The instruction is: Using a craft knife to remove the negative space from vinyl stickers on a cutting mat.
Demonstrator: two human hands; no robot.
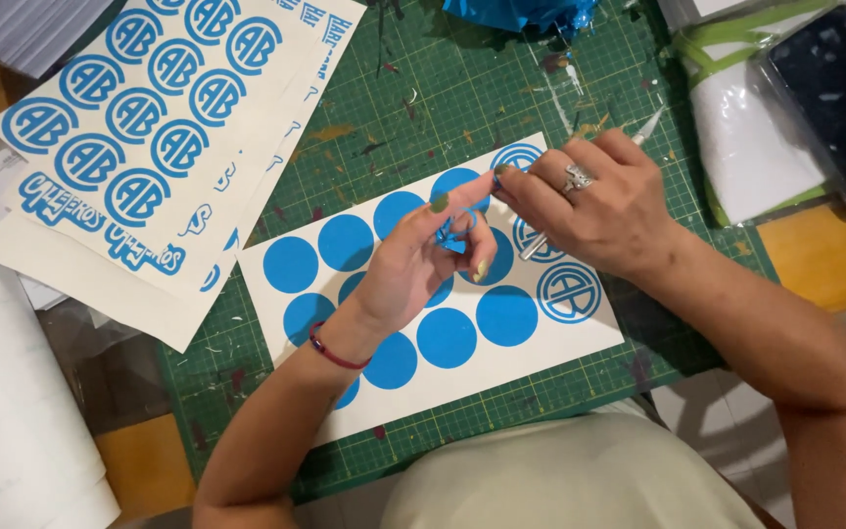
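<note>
1. Green cutting mat (423,108) fills the middle, paint-flecked.
2. Left of the mat: stacked sheets of blue round stickers (149,108).
3. Above the mat: crumpled blue scrap (521,12).
4. Right of the mat: dark wrapped pack (834,98).

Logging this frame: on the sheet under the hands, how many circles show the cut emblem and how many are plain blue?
Emblem circles: 3
Plain blue circles: 12, some partly behind the left hand
Total: 15
</note>
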